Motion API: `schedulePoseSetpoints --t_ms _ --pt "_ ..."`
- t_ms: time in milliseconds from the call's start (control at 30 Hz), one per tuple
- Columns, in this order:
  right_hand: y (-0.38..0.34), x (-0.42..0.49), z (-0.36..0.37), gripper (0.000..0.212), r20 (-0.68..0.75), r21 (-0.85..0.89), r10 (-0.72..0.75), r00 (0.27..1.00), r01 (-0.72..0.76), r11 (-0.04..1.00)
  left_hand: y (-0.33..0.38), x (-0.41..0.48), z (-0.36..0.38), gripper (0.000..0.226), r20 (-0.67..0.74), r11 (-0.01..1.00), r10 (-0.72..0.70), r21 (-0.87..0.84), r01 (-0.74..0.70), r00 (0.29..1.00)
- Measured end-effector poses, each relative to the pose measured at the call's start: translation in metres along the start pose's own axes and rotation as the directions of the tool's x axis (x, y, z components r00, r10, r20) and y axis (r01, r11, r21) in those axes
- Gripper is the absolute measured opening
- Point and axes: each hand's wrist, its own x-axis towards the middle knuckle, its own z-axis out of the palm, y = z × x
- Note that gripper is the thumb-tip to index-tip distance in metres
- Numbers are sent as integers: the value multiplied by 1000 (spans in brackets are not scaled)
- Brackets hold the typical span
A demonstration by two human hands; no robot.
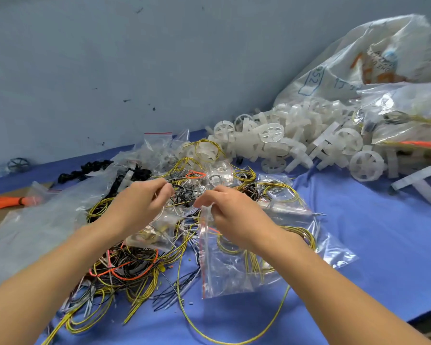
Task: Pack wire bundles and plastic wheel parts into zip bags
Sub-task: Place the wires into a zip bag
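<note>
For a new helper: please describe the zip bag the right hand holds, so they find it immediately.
On the blue table cover, find the wire tangle in the middle. Just right of it, the right hand pinches a clear zip bag. Unlike neighbouring bags, it hangs from fingers, red strip down its left edge.

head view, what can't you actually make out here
- Head view: what the left hand pinches is hidden by its curled fingers.
- Contents under the right hand in the zip bag: blocked by hand and glare.
- Big plastic sack: cut off at right edge, print blurred.
- Dark wheel far left: too small, blurred.
</note>
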Motion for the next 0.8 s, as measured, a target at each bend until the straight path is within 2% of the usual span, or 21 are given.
schedulePoseSetpoints --t_ms 67,167,233,300,367,500,567,700,800 --pt "-1 5 4 35 46 41 12 999 -14 999 -3 16 5 26 -17 999 -39 -20 38 999" --pt "2 8 8 36 254 88 56 966 -80 993 2 43 18 22 3 999 -50 -9 50 999" --pt "4 10 7 34 382 138 81 920 -144 980 7 59 31 24 57 997 -70 22 69 996" --pt "7 13 4 31 437 220 89 895 -202 954 11 73 45 25 139 993 -101 76 91 985" --pt "8 17 0 28 404 305 78 911 -215 928 15 83 56 27 229 988 -101 135 71 968" --pt "13 24 -14 27 246 404 84 966 -181 897 21 94 72 29 409 972 -76 233 -23 910" --pt "20 28 -22 27 144 433 115 983 -167 885 22 98 78 22 416 945 -74 319 -69 906" --pt "36 33 -31 30 -19 480 222 975 -185 857 17 104 86 38 406 873 -78 468 -134 911" --pt "42 34 -33 30 -75 471 280 957 -214 856 9 105 86 29 380 834 -14 515 -199 925"
